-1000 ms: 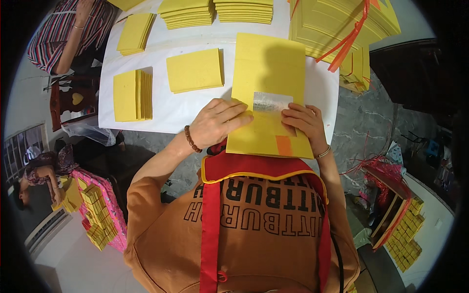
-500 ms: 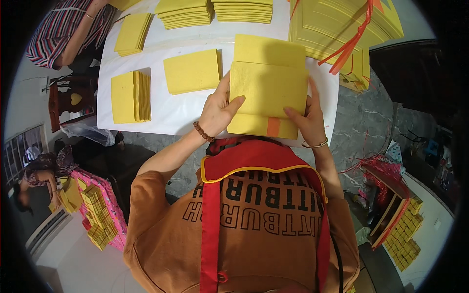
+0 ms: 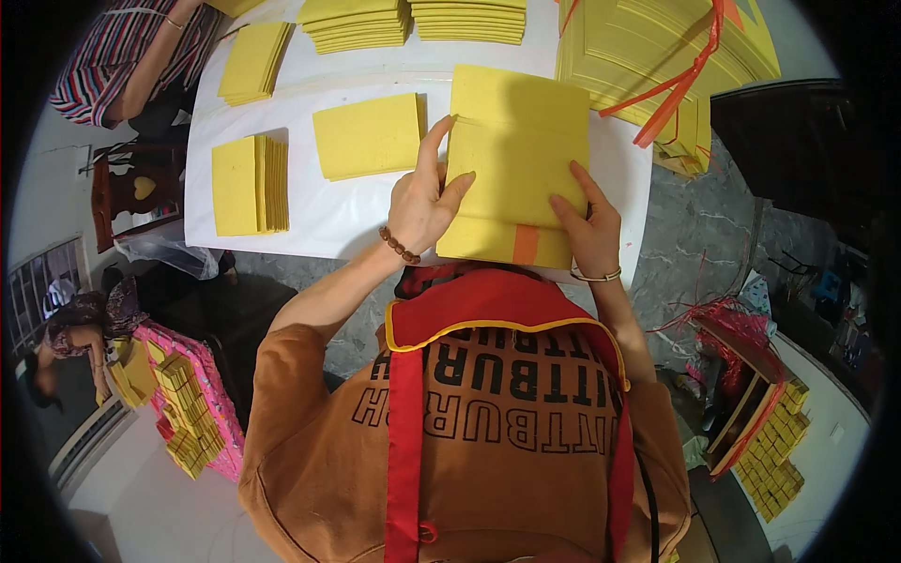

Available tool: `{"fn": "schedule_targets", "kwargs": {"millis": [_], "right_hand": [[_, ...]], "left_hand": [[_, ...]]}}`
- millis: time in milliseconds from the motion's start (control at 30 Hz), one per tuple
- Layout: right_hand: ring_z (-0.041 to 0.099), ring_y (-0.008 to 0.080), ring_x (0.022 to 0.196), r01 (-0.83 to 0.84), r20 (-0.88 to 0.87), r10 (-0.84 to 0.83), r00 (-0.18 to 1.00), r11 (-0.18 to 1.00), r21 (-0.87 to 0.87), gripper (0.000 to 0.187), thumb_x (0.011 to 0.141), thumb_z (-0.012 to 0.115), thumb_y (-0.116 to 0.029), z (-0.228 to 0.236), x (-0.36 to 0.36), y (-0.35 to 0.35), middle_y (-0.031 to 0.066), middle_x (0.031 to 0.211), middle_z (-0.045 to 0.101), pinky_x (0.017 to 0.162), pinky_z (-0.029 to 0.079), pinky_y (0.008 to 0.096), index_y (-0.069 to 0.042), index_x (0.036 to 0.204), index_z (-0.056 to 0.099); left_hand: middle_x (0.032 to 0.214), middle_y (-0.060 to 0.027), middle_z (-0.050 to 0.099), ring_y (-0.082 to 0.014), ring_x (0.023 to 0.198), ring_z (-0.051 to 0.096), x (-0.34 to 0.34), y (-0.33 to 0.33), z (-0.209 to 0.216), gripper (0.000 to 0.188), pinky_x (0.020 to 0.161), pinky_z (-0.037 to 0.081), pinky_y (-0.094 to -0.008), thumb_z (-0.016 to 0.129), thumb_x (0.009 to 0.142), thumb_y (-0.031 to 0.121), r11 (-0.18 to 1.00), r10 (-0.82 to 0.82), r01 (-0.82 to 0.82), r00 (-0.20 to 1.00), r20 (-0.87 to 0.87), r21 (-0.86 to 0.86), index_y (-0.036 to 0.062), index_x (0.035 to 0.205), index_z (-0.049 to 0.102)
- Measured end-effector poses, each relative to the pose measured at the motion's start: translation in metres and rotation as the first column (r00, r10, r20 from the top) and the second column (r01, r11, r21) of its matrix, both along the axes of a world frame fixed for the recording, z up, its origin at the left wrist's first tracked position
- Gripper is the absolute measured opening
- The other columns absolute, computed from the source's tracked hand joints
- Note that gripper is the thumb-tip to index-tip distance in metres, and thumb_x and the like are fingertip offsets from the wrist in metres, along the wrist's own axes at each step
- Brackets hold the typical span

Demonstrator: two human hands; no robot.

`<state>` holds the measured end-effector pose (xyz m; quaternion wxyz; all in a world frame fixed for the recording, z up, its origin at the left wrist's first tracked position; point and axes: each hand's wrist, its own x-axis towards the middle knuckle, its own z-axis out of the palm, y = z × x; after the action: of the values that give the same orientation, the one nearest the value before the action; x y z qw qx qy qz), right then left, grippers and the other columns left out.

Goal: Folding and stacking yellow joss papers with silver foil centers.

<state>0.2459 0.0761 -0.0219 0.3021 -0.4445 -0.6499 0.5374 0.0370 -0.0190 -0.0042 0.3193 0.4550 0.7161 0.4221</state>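
Directly in front of me, a stack of folded yellow paper (image 3: 521, 174) lies at the near edge of the table. An orange strip (image 3: 526, 245) crosses its lower end. My left hand (image 3: 422, 202) grips the stack's left edge, thumb over the top face and index finger stretched up to the crease. My right hand (image 3: 589, 225) rests on the right side with thumb and index finger spread on the upper face; its other fingers are mostly hidden. Left of the stack lie a flat yellow packet (image 3: 368, 137) and an upright-leaning yellow bundle (image 3: 249, 186).
More yellow stacks (image 3: 352, 26) line the far side of the white table (image 3: 310, 242). Large yellow sheets (image 3: 648, 56) with red plastic ties (image 3: 678, 89) stand at the far right. Co-workers (image 3: 141, 56) are at the far left and lower left. Yellow bundles (image 3: 774, 450) are piled at lower right.
My right hand's index finger has moved from the right edge onto the top face. My left index finger has slid up to the crease, and the upper flap looks flatter against the stack.
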Motion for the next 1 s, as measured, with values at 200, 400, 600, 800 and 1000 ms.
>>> {"fn": "schedule_targets", "kwargs": {"millis": [200,400,600,800,1000], "right_hand": [[0.062,0.0213,0.1,0.018,0.017,-0.018,1.0,1.0,0.016,0.049,0.078,0.067,-0.012,-0.002,-0.001,0.001,0.0196,0.11,0.063,0.086,0.047,0.029,0.001,0.123,0.053],[0.063,0.0225,0.099,0.032,0.052,-0.035,0.998,0.998,0.063,0.047,0.078,0.068,-0.013,-0.007,-0.002,0.0,0.0194,0.109,0.063,0.086,0.047,0.0298,0.001,0.121,0.055],[0.062,0.0276,0.099,-0.01,0.134,-0.002,0.991,0.995,0.096,0.045,0.078,0.068,-0.014,0.002,-0.003,0.001,0.0205,0.113,0.06,0.08,0.048,0.0292,0.0,0.119,0.056],[0.046,0.0264,0.121,-0.215,0.435,-0.172,0.884,0.677,0.704,0.047,0.077,0.067,-0.028,0.022,0.01,-0.025,0.0137,0.129,0.049,0.099,0.032,0.0467,-0.01,0.12,0.056],[0.036,0.025,0.131,-0.534,0.609,0.122,0.784,0.632,0.561,0.05,0.084,0.057,-0.038,-0.006,0.034,-0.041,0.002,0.138,0.044,0.102,0.023,0.0558,-0.015,0.127,0.052]], "left_hand": [[0.062,-0.004,0.054,-0.0142,0.049,0.047,0.002,0.001,0.01,0.064,0.046,0.036,-0.0291,0.064,0.082,0.016,0.997,0.014,-0.027,0.984,-0.175,-0.074,0.008,0.137,0.032],[0.116,-0.0117,0.05,-0.0282,0.107,0.046,0.017,0.018,0.034,0.057,0.085,0.036,-0.0415,0.07,0.074,0.019,0.955,-0.005,0.225,0.666,-0.746,0.195,0.0108,0.127,0.049],[0.137,-0.0165,0.037,-0.0352,0.128,0.031,0.037,0.032,0.001,0.059,0.105,0.025,-0.0473,0.064,0.08,0.033,0.889,-0.315,0.459,0.604,-0.732,-0.004,0.008,0.13,0.045],[0.14,-0.0172,0.033,-0.0353,0.131,0.027,0.035,0.029,-0.003,0.063,0.106,0.023,-0.0482,0.061,0.081,0.038,0.888,-0.33,0.459,0.573,-0.751,-0.04,0.0079,0.134,0.041],[0.141,-0.0175,0.031,-0.0361,0.132,0.024,0.034,0.029,-0.003,0.063,0.107,0.02,-0.0493,0.063,0.08,0.035,0.881,-0.344,0.473,0.598,-0.724,-0.027,0.0083,0.133,0.043]]}}
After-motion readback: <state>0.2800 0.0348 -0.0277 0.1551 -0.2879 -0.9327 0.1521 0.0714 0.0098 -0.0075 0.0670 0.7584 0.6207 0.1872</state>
